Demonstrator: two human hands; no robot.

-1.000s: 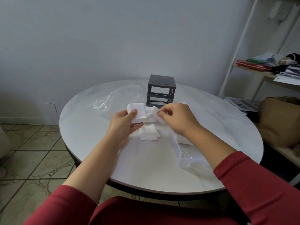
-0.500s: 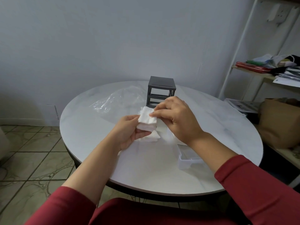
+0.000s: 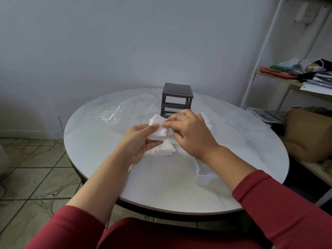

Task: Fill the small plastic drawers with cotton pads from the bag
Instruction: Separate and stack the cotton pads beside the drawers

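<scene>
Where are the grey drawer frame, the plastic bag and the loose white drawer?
grey drawer frame [image 3: 177, 89]: head view, its flat top.
plastic bag [image 3: 125, 112]: head view, crinkled middle.
white drawer [image 3: 206, 177]: head view, its front wall.

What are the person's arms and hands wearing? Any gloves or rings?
Both arms wear dark red long sleeves, the left sleeve and right sleeve, pushed up so the forearms are bare. The left hand and right hand are bare, with no gloves. No rings, watch or bracelets show on the fingers or wrists.

Bag [image 3: 133, 110] left of drawer frame [image 3: 177, 99] on table [image 3: 93, 141].
</scene>
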